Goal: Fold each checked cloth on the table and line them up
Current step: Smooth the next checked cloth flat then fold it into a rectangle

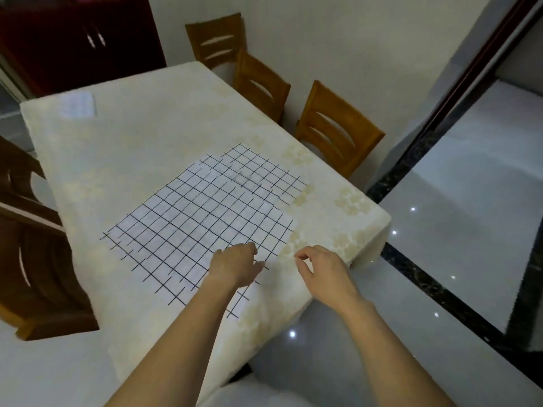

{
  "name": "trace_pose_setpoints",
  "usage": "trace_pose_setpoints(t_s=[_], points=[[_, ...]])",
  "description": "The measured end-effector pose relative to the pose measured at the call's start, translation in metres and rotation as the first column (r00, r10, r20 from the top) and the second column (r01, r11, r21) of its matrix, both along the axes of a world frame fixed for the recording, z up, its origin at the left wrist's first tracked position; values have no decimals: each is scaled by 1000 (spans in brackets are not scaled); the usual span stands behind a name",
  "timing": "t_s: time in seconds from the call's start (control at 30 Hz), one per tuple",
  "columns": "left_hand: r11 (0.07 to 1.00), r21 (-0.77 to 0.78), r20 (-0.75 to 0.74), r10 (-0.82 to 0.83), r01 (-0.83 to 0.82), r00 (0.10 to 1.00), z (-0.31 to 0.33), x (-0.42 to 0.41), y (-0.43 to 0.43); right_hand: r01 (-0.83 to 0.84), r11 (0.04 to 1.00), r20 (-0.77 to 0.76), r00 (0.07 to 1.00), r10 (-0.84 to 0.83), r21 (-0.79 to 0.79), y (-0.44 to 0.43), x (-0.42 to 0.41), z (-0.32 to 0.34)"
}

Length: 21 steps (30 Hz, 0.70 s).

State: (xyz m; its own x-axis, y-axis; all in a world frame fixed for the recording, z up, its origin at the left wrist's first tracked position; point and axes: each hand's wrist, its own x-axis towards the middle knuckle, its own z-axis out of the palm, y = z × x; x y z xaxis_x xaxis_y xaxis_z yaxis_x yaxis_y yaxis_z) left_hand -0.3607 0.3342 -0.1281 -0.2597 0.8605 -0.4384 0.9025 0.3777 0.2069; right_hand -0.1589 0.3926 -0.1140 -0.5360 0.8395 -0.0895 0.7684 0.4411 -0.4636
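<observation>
Now left hand (235, 267) lay open on cloth (202, 218); right hand (320, 270) hovered empty, loosely curled. Best pinch both near corners before folding.

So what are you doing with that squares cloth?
A person is starting to fold it. The big checked cloth lies flat on the table. The left hand rests on the cloth's near edge, and the right hand hovers beside its corner, holding nothing. A small folded cloth already sits at the table's far corner.
</observation>
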Motion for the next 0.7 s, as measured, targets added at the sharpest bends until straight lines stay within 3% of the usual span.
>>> trace_pose_setpoints(t_s=[0.17, 0.37, 0.6, 0.7], points=[[997, 7, 16, 71, -71, 997, -7, -31, 28, -9, 1000, 34, 999, 9, -2, 53, -30, 4], [957, -128, 123, 274, -259, 954, -39, -57, 6, -192, 977, 66, 978, 199, -93, 66, -90, -32], [806, -329, 231, 574, -493, 785, -87, -40, -23, -398, 883, 151, 885, 441, -246, 72, -151, -89], [780, -366, 247, 607, -508, 755, -90, -14, -22, -512, 832, 228, 802, 552, -212, 77, -158, -106]])
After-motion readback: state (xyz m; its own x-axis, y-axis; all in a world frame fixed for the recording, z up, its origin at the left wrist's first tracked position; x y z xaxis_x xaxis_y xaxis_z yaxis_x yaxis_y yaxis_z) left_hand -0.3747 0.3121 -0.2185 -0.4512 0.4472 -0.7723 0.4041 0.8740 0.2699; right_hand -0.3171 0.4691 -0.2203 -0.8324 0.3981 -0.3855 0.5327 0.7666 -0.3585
